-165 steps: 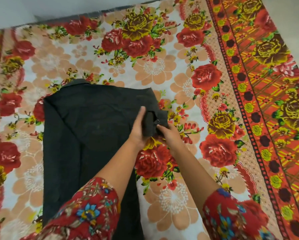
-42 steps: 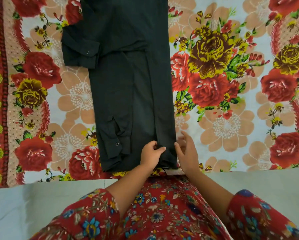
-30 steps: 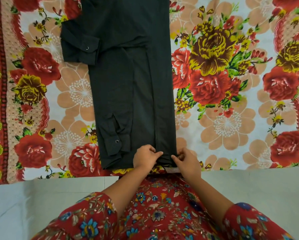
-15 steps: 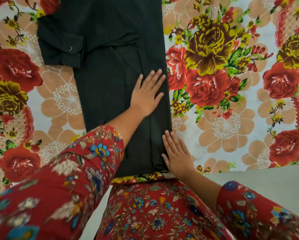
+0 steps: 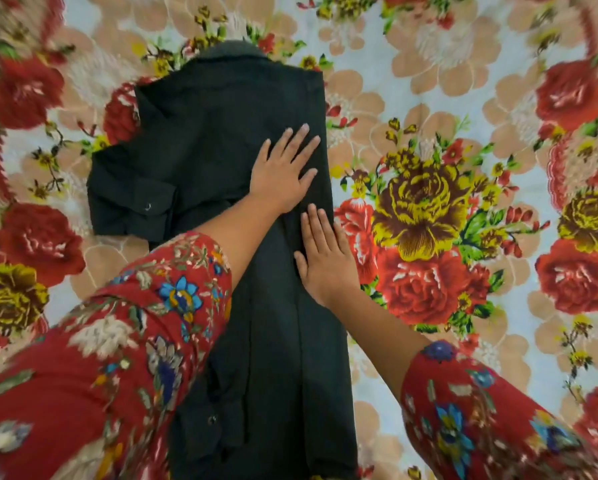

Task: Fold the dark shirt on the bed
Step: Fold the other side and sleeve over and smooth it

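Dark shirt (image 5: 221, 140), folded into a long strip, lies on a bed covered by a floral sheet (image 5: 463, 209). Left hand (image 5: 283, 171) and right hand (image 5: 325, 261), each grip spread flat with fingers apart, press its right edge; cuffed sleeve (image 5: 131, 206) lies left of them.

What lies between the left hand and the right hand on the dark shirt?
In the head view, only bare dark shirt fabric lies between the left hand and the right hand; both are pressed flat near its right edge.
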